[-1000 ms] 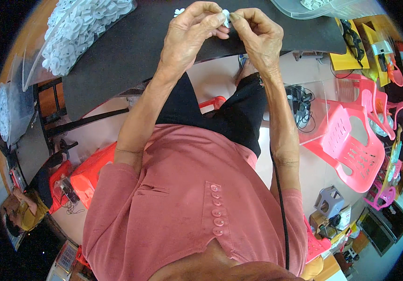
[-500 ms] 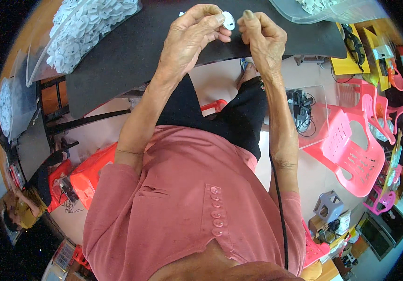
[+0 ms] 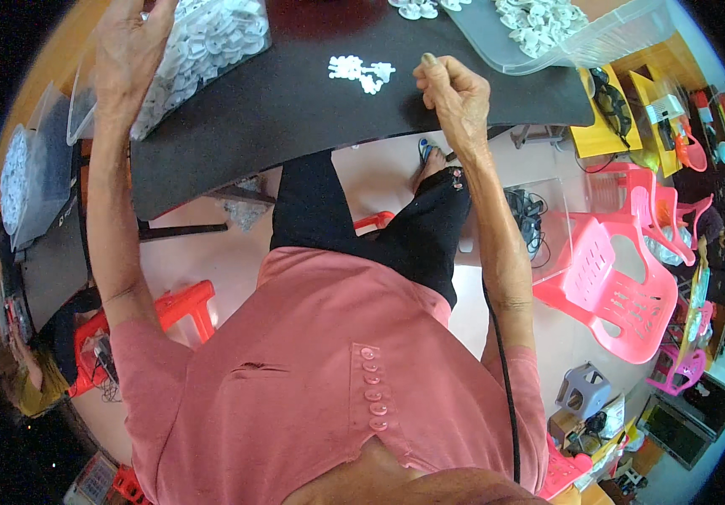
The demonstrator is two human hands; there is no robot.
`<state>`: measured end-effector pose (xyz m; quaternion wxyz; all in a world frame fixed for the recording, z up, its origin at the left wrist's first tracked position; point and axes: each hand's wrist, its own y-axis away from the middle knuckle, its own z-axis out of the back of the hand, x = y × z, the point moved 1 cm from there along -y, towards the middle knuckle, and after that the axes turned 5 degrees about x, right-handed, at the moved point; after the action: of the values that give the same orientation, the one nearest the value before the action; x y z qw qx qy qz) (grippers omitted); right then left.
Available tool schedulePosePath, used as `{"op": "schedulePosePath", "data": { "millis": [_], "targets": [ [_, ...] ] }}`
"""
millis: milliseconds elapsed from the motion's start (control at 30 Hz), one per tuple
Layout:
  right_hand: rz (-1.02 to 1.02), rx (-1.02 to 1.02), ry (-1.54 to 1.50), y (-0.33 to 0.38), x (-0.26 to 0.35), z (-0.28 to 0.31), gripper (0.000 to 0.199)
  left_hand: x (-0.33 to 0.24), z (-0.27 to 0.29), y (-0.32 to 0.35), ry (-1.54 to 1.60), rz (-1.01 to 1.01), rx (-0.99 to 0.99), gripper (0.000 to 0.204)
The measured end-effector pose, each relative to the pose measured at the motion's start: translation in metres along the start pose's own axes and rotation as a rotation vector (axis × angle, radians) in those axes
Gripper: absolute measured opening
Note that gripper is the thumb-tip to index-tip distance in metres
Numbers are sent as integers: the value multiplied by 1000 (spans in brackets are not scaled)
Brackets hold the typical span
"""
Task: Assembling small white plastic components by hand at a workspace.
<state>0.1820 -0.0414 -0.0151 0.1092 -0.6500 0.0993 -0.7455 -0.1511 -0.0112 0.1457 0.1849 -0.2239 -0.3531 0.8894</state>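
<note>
My left hand (image 3: 131, 50) reaches far to the left, fingers spread, onto a clear bag heaped with small white plastic parts (image 3: 207, 46). My right hand (image 3: 451, 88) rests at the near edge of the black table (image 3: 295, 118), its fingers curled into a loose fist; whether it holds anything is hidden. A small cluster of white parts (image 3: 361, 71) lies on the table just left of my right hand.
A clear plastic tub (image 3: 565, 34) with more white parts stands at the table's far right. Pink plastic chairs (image 3: 623, 278) stand to my right, a red stool (image 3: 177, 307) to my left. Another bag of white parts (image 3: 17, 177) lies at far left.
Both hands were together over the table working a small white part. Now the left hand has swung out left to the bag and the right hand has dropped to the table edge.
</note>
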Motion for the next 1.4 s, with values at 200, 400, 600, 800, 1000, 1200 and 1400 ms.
{"op": "schedulePosePath", "data": {
  "millis": [200, 400, 600, 800, 1000, 1200, 1400],
  "targets": [
    [430, -159, 537, -45, -3, -4, 19, 18, 1, 17, -550, -406, -186, 25],
    [478, -152, 792, -105, -19, 1, 13, -56, -37, 79, 162, -265, 31, 32],
    [413, 71, 950, -109, -30, 4, 23, -91, -91, 123, 639, 5, 180, 25],
    [219, 74, 881, -91, -26, 17, 19, -101, -121, 129, 771, 88, 207, 23],
    [174, 103, 978, -83, -17, 20, 21, -113, -140, 118, 908, 131, 250, 19],
    [101, -13, 443, -63, -10, 15, 22, -111, -153, 110, 1040, 307, 381, 20],
    [-145, 111, -382, -19, 22, -6, 13, -108, -164, 95, 1126, 413, 296, 27]
  ]
}}
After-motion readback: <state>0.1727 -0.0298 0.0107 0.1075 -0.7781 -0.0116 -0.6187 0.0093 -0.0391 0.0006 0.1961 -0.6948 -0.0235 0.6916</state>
